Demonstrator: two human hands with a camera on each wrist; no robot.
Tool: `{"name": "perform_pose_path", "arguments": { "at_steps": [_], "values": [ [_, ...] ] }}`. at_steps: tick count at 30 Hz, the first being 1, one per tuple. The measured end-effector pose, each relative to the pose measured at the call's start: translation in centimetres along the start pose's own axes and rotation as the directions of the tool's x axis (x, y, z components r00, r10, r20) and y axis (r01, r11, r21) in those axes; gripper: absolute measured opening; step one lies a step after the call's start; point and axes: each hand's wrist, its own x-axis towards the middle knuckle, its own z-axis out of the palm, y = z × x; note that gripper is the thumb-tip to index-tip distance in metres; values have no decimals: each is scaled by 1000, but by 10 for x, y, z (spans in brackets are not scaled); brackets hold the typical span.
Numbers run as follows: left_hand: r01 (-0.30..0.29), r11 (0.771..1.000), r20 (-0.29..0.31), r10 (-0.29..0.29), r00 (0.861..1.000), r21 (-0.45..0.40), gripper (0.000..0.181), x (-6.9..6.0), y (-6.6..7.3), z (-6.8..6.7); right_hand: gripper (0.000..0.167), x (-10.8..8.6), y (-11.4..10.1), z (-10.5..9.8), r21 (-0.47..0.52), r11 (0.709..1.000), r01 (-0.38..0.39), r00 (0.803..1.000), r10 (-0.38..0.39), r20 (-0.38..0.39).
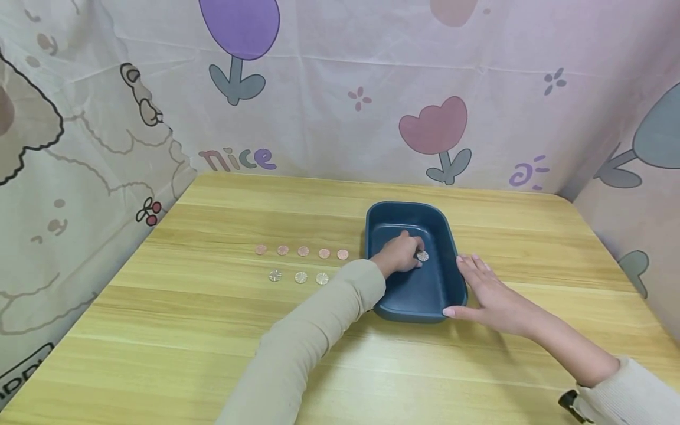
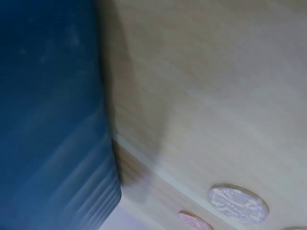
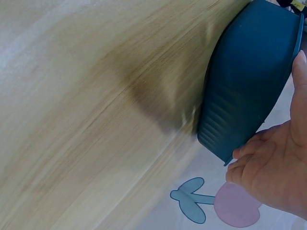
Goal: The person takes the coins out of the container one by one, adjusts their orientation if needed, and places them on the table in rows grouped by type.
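Observation:
A dark blue rectangular tray (image 1: 395, 313) sits on the wooden table. My left hand (image 1: 401, 252) reaches down inside it, fingers curled, with finger and thumb at a silver-coloured coin (image 1: 422, 255). The left wrist view does not show that hand; it has the tray's outer wall (image 2: 53, 115) instead. Against the tray's right side, my right hand (image 1: 496, 301) rests with spread, mostly straight fingers, thumb at the near corner. The right wrist view shows this hand (image 3: 273, 163) along the tray's rim, holding nothing else.
Left of the tray, several copper-coloured coins (image 1: 303, 251) lie in a row. Nearer me, three silver-coloured coins (image 1: 301, 277) form a second row, partly beside my left sleeve (image 1: 319, 324). A printed cloth (image 1: 329, 118) hangs behind the table and along its sides.

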Motion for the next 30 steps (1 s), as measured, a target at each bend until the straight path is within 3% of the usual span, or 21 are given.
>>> {"name": "perform_pose_path", "arguments": {
  "at_steps": [6, 14, 23, 30],
  "values": [
    [-44, 999, -19, 44, 999, 17, 24, -2, -1, 3, 102, 0, 0, 1, -4, 1000, 6, 1000, -6, -9],
    [-102, 995, -13, 102, 995, 16, 26, -5, 2, 5, 102, 1, 1, 1, -3, 1000, 17, 1000, -17, -11],
    [-95, 995, 17, 95, 995, -21, 21, -9, 7, 6, 103, 1, 1, 2, 1, 1000, 19, 1000, -19, -16],
    [-90, 990, 35, 94, 995, -108, 14, -17, 12, 5, 102, 1, 2, 2, 4, 1000, 26, 999, -26, -20]
  ]
}}
